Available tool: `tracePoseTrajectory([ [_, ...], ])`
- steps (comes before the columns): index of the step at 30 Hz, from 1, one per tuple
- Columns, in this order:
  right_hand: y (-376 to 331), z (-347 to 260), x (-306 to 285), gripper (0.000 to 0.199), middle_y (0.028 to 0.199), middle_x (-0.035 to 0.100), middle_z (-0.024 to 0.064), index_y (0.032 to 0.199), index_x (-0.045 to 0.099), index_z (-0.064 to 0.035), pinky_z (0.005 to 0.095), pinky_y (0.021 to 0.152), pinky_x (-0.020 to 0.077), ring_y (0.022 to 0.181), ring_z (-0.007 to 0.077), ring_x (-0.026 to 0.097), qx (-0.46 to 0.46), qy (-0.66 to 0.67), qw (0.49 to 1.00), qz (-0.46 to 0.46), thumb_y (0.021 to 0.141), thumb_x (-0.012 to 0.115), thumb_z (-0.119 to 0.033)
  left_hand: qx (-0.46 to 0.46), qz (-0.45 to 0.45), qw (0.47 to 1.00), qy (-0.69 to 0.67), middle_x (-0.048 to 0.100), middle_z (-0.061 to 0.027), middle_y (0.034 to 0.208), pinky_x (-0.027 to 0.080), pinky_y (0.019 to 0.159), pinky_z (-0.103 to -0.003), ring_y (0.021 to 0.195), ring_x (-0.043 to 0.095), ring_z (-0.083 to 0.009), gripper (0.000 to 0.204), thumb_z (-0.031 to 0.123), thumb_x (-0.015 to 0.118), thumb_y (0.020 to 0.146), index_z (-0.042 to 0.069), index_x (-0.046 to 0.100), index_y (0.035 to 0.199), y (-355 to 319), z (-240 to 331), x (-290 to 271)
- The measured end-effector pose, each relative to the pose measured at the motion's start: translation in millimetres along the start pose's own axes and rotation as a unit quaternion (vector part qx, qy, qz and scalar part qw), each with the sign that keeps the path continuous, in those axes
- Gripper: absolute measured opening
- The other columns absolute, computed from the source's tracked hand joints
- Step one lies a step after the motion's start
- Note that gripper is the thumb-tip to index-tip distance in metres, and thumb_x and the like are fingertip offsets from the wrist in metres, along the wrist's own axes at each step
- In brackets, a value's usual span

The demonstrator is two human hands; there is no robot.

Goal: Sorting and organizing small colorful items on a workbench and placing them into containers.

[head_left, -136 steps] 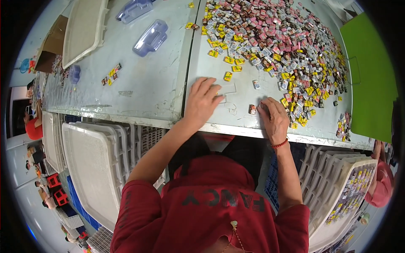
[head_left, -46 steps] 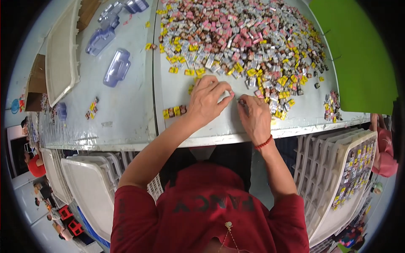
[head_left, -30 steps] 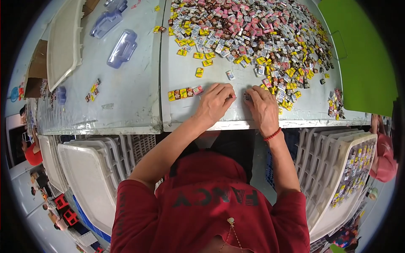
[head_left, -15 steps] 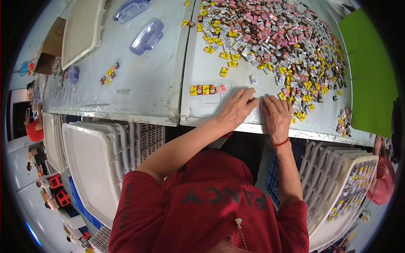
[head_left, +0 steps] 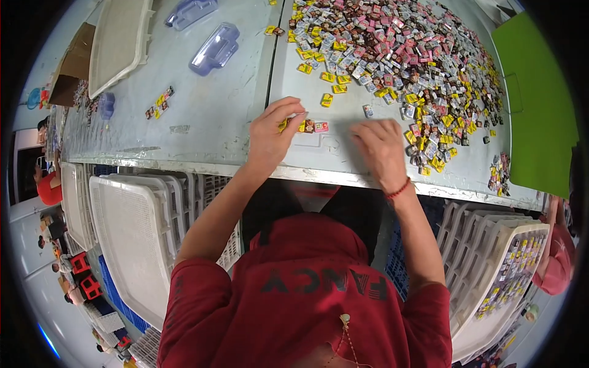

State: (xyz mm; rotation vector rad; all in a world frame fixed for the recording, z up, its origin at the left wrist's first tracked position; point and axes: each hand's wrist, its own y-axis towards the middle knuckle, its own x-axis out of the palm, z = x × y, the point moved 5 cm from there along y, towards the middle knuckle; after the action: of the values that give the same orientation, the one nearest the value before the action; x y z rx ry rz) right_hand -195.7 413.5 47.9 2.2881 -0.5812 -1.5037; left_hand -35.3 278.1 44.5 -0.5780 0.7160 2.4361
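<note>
A short row of small wrapped packets (head_left: pixel 315 127), yellow, brown and pink, lies near the table's front edge. My left hand (head_left: pixel 270 138) is over the left end of this row, its thumb and fingers closed together. Something pale shows at the fingertips, too small to make out. Over the table to the right of the row, my right hand (head_left: pixel 381 150) has its fingers curled downward. They are blurred, so whether they hold anything is hidden. One pale blue-and-white packet (head_left: pixel 368 111) lies just beyond the right hand.
A large heap of mixed packets (head_left: pixel 399 55) spreads over the far right, beside a green panel (head_left: pixel 540 98). Clear plastic trays (head_left: pixel 215 50) and another short packet row (head_left: pixel 160 103) lie on the left table. Stacked white trays (head_left: pixel 126 239) stand below the edge.
My left hand has moved left from the bare stretch beside the heap to the packet row. My right hand has shifted slightly left, and its fingers have lifted off the tabletop.
</note>
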Motion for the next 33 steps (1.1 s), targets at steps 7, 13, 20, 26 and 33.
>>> tracePoseTrajectory([
  [7,27.5,-10.8,53.0,0.016,0.094,0.066,0.0024,0.091,0.068,-0.0105,0.0361,0.085,0.0413,0.089,0.0206,0.057,-0.083,-0.068,0.989,-0.099,0.076,0.069,-0.016,0.119,0.022,0.991,0.062,0.064,-0.0083,0.102,0.052,0.076,-0.033,0.089,0.062,-0.0254,0.014,0.001,0.07,0.077,0.002,0.066,0.091,-15.9,-32.5,6.5],
  [13,26.3,-15.8,50.9,0.014,0.089,0.062,0.0034,0.086,0.069,-0.0104,0.0387,0.086,0.0402,0.09,0.0239,0.056,-0.01,-0.053,0.995,-0.087,0.074,0.071,-0.018,0.11,0.03,0.992,0.046,0.063,-0.0086,0.101,0.051,0.077,-0.034,0.089,0.062,-0.0261,0.015,0.001,0.07,0.076,0.002,0.065,0.09,-18.2,-38.9,7.9],
  [20,25.3,-21.8,47.6,0.016,0.082,0.061,0.0063,0.07,0.066,-0.0081,0.0412,0.084,0.0391,0.09,0.0263,0.054,0.126,-0.14,0.981,-0.052,0.073,0.073,-0.022,0.114,0.038,0.991,0.06,0.063,-0.008,0.1,0.052,0.076,-0.034,0.088,0.062,-0.0254,0.014,0.002,0.07,0.077,0.002,0.065,0.089,-17.7,-35.9,8.1],
  [26,22.7,-39.8,58.0,0.019,0.081,0.061,0.0083,0.071,0.064,-0.0062,0.0441,0.084,0.0378,0.087,0.0281,0.055,0.125,-0.151,0.98,0.042,0.08,0.069,-0.022,0.102,0.035,0.993,0.044,0.063,-0.0085,0.101,0.053,0.076,-0.033,0.088,0.062,-0.0254,0.014,0.003,0.07,0.077,0.002,0.066,0.09,-17.0,-37.6,8.5],
  [33,-1.0,1.5,14.4,0.013,0.09,0.061,0.0109,0.091,0.061,-0.0044,0.0394,0.079,0.0429,0.089,0.0304,0.056,0.126,-0.085,0.985,0.077,0.079,0.065,-0.004,0.042,0.032,0.998,-0.021,0.064,-0.0085,0.101,0.053,0.075,-0.032,0.089,0.063,-0.025,0.012,0.002,0.07,0.078,0.002,0.066,0.089,-14.8,-31.2,1.6],
])
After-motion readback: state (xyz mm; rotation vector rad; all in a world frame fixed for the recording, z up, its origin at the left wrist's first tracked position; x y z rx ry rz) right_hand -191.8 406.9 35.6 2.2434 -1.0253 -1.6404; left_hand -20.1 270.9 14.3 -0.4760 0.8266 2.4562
